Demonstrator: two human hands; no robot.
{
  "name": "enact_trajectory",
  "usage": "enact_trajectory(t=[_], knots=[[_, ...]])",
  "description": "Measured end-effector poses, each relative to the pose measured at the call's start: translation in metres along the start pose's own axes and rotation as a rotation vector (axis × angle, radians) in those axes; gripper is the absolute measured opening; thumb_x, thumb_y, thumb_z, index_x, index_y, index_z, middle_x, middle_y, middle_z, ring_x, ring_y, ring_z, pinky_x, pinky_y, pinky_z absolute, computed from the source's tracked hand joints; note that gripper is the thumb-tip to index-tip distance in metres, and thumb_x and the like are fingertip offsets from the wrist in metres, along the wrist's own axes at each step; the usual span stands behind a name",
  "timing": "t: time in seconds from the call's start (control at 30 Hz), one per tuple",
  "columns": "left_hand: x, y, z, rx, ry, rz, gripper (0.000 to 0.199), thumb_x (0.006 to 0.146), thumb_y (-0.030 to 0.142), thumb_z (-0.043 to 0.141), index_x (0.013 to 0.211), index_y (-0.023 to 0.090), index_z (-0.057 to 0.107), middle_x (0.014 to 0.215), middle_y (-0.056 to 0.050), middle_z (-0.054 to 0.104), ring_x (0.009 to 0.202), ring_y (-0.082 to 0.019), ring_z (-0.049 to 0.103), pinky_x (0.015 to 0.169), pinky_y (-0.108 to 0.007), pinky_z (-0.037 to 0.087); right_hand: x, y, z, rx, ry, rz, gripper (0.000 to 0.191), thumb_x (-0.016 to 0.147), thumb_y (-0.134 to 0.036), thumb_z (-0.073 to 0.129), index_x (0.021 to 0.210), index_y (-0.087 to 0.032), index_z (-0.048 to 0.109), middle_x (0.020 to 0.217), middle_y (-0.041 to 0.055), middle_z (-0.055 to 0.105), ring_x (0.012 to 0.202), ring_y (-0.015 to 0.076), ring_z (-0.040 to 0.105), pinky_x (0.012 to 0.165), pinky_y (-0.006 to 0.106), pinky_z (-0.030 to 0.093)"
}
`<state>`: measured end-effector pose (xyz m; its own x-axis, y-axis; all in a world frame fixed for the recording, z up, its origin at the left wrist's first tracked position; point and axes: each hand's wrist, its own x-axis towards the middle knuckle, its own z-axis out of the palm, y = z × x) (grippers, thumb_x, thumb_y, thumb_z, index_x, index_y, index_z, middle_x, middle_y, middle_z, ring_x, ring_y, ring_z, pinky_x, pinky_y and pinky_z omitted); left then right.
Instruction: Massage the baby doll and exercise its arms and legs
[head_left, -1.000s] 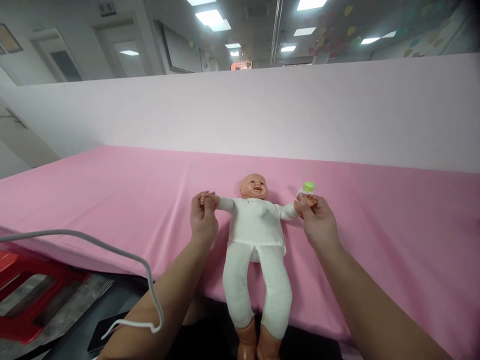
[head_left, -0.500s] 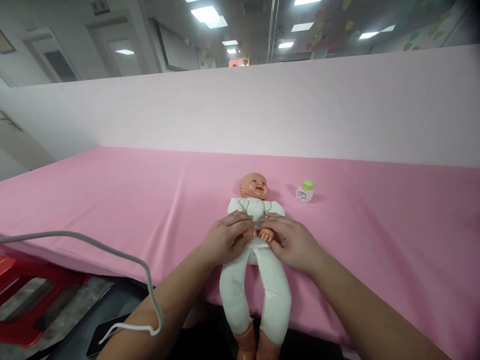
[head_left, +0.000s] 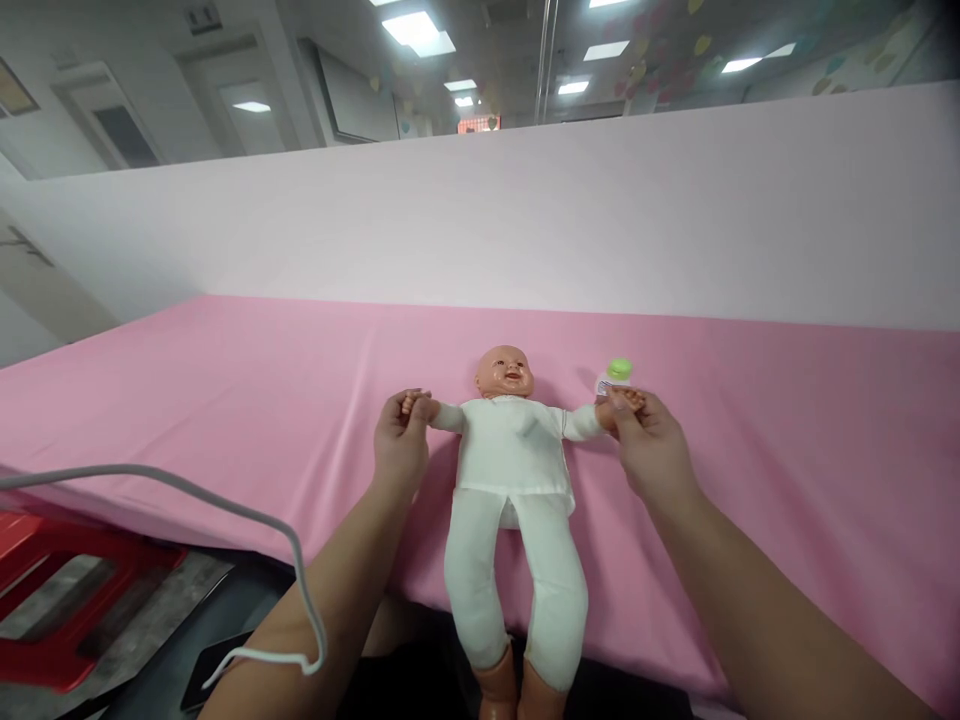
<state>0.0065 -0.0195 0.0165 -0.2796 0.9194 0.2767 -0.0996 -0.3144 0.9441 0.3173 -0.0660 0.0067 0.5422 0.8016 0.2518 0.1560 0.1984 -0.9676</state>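
Note:
A baby doll (head_left: 514, 450) in white cloth lies face up, its head toward the far side and its legs hanging over the near table edge. Both its arms are stretched out sideways. My left hand (head_left: 401, 435) is closed around the doll's hand on the left, thumb on top. On the other side, my right hand (head_left: 652, 440) grips the doll's other hand between thumb and fingers. Just behind my right hand stands a small clear bottle (head_left: 616, 374) with a green cap; its lower part is hidden.
A pink sheet (head_left: 285, 400) with some creases covers the table. Behind it rises a white partition (head_left: 525, 220) with glass above. A grey cable (head_left: 247, 510) loops over my left forearm. At lower left are a red stool (head_left: 45, 650) and a dark phone-like slab (head_left: 206, 670).
My hands have moved apart and outward from the doll's belly, drawing its arms from folded over the front to spread wide. My right hand now partly covers the bottle.

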Motion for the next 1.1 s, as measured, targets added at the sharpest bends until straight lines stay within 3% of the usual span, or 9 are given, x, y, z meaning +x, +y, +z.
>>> enact_trajectory(t=[0.1, 0.23, 0.33, 0.53, 0.67, 0.77, 0.87, 1.0, 1.1], knots=[[0.016, -0.010, -0.007, -0.092, 0.182, -0.228, 0.013, 0.100, 0.034, 0.062, 0.101, 0.021, 0.066, 0.113, -0.008, 0.071, 0.103, -0.020, 0.069, 0.095, -0.042, 0.059, 0.019, 0.016, -0.008, 0.213, 0.099, 0.270, 0.030, 0.087, -0.046, 0.077, 0.103, -0.022, 0.070, 0.108, 0.0060, 0.074, 0.103, 0.0243, 0.072, 0.093, 0.046, 0.064], [0.032, -0.026, -0.017, -0.108, 0.385, -0.461, 0.012, 0.100, 0.030, 0.059, 0.091, 0.021, 0.060, 0.094, -0.004, 0.064, 0.083, -0.017, 0.066, 0.087, -0.043, 0.062, 0.037, 0.039, -0.015, 0.310, 0.195, 0.559, 0.012, 0.091, -0.027, 0.070, 0.097, -0.026, 0.059, 0.099, 0.0033, 0.067, 0.095, 0.0237, 0.073, 0.087, 0.053, 0.067], [0.039, -0.034, -0.023, -0.188, 0.430, -0.520, 0.013, 0.097, 0.024, 0.059, 0.085, 0.021, 0.057, 0.084, -0.002, 0.059, 0.079, -0.016, 0.064, 0.086, -0.040, 0.063, 0.043, 0.047, -0.017, 0.328, 0.176, 0.598, 0.009, 0.096, -0.026, 0.063, 0.096, -0.028, 0.053, 0.095, 0.0024, 0.063, 0.090, 0.0233, 0.073, 0.087, 0.057, 0.067], [0.039, -0.029, -0.024, -0.263, 0.425, -0.527, 0.015, 0.094, 0.016, 0.057, 0.080, 0.020, 0.057, 0.082, -0.002, 0.060, 0.079, -0.017, 0.065, 0.086, -0.041, 0.063, 0.037, 0.037, -0.014, 0.412, 0.250, 0.649, 0.008, 0.096, -0.027, 0.064, 0.099, -0.027, 0.057, 0.102, 0.0035, 0.066, 0.096, 0.0224, 0.073, 0.087, 0.050, 0.068], [0.025, -0.012, -0.015, -0.208, 0.364, -0.321, 0.012, 0.100, 0.025, 0.057, 0.090, 0.020, 0.063, 0.099, -0.006, 0.068, 0.092, -0.017, 0.069, 0.094, -0.041, 0.061, 0.025, 0.024, -0.006, 0.422, 0.219, 0.437, 0.019, 0.093, -0.037, 0.071, 0.103, -0.026, 0.059, 0.112, 0.0037, 0.068, 0.104, 0.0227, 0.073, 0.088, 0.045, 0.067], [0.005, -0.001, -0.002, -0.174, 0.213, -0.062, 0.010, 0.101, 0.030, 0.062, 0.102, 0.021, 0.066, 0.114, -0.008, 0.072, 0.109, -0.018, 0.069, 0.100, -0.038, 0.057, 0.008, 0.009, 0.002, 0.361, 0.141, 0.144, 0.037, 0.088, -0.051, 0.075, 0.112, -0.027, 0.061, 0.125, 0.0054, 0.069, 0.116, 0.0242, 0.070, 0.091, 0.045, 0.065], [-0.017, 0.006, 0.010, -0.041, 0.033, 0.102, 0.018, 0.095, 0.034, 0.070, 0.109, 0.023, 0.070, 0.119, -0.009, 0.073, 0.112, -0.021, 0.069, 0.100, -0.038, 0.056, -0.015, -0.007, 0.012, 0.220, 0.037, -0.061, 0.048, 0.089, -0.053, 0.076, 0.126, -0.026, 0.062, 0.127, 0.0086, 0.072, 0.120, 0.0249, 0.070, 0.103, 0.049, 0.058], [-0.036, 0.010, 0.017, 0.204, -0.193, 0.209, 0.026, 0.084, 0.030, 0.080, 0.109, 0.025, 0.077, 0.103, -0.006, 0.077, 0.097, -0.023, 0.072, 0.097, -0.038, 0.056, -0.041, -0.017, 0.023, -0.035, -0.176, -0.217, 0.041, 0.092, -0.045, 0.073, 0.128, -0.027, 0.067, 0.125, 0.0088, 0.075, 0.116, 0.0268, 0.072, 0.106, 0.048, 0.056], [-0.040, 0.013, 0.016, 0.300, -0.393, 0.285, 0.029, 0.079, 0.024, 0.081, 0.108, 0.027, 0.079, 0.104, -0.006, 0.079, 0.102, -0.027, 0.074, 0.101, -0.043, 0.056, -0.050, -0.014, 0.028, -0.247, -0.381, -0.383, 0.033, 0.094, -0.037, 0.069, 0.125, -0.030, 0.072, 0.124, 0.0062, 0.076, 0.114, 0.0281, 0.073, 0.103, 0.047, 0.059]])
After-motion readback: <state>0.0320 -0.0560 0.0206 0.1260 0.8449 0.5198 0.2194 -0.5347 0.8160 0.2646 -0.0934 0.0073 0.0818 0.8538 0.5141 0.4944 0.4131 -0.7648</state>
